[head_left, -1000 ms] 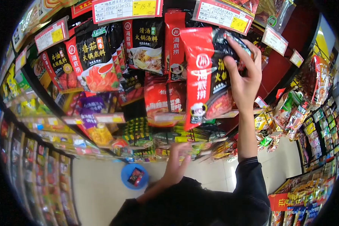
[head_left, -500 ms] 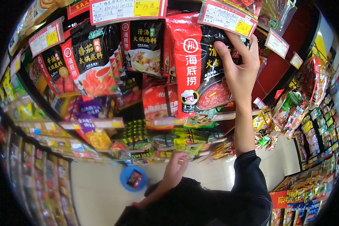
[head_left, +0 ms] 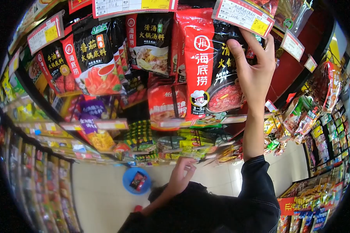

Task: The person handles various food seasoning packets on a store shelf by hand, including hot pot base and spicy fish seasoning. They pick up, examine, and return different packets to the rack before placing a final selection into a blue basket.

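Observation:
My right hand (head_left: 258, 70) grips the upper right side of a red and black hotpot seasoning packet (head_left: 196, 62), thumb across its front and fingers behind its edge. This packet hangs at the front of the rack, just under a price tag (head_left: 243, 15). Lower down, in front of my body, my left hand (head_left: 181, 174) hovers with loosely bent fingers and nothing visible in it. Left of the gripped packet hang a clear-soup seasoning packet (head_left: 149, 44) and a tomato one (head_left: 95, 58).
Below the hanging row, a shelf edge (head_left: 93, 125) carries more packets. On the tiled floor stands a blue basin (head_left: 127, 185) with a dark packet (head_left: 138, 181) inside. Other stocked racks (head_left: 42, 182) curve along both sides, with snack packets (head_left: 299, 116) hanging at right.
My right hand and the gripped packet have shifted slightly right and up in view. My left hand has barely moved.

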Available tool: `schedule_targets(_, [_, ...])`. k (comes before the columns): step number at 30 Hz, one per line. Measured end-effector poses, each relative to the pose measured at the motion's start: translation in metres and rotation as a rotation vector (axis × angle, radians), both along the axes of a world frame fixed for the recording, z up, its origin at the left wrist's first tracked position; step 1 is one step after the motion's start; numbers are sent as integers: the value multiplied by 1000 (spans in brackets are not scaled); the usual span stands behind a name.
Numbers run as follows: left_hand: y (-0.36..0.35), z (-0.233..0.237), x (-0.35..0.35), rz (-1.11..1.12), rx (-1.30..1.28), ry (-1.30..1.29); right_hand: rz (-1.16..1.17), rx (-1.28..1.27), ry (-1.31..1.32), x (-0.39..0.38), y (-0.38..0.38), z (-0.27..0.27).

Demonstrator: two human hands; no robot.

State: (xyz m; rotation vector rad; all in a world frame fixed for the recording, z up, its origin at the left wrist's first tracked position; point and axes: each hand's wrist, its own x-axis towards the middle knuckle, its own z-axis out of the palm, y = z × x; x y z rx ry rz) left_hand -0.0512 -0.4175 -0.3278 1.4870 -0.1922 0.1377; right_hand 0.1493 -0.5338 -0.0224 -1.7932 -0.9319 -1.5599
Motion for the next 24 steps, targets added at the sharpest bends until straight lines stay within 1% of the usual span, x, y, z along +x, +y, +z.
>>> schedule_targets(1, [1,1,0,3,4,-2,-12,-10,-10,0,-1,0])
schedule_targets(4, [3,1,-1,12,3,23,-35,1,110,-14,1,-2])
schedule_targets(14, [4,-5,-4,8,28,27,-92,-78,48,-19,-7,1])
schedule_targets(16, [4,-7,-4,11,19,19,-98,-79,29,-14,-8,0])
schedule_targets(19, [6,-2,-5,19,36,22,-92,-108,80,-6,-6,-2])
schedule_targets(20, [7,-3,-5,20,33,23,-56,-105,87,-4,-4,-5])
schedule_targets(22, [8,-5,-5,24,20,29,-98,-102,61,1,0,-8])
schedule_targets(24, [9,-4,-6,49,78,15,-128,-107,51,12,8,-11])
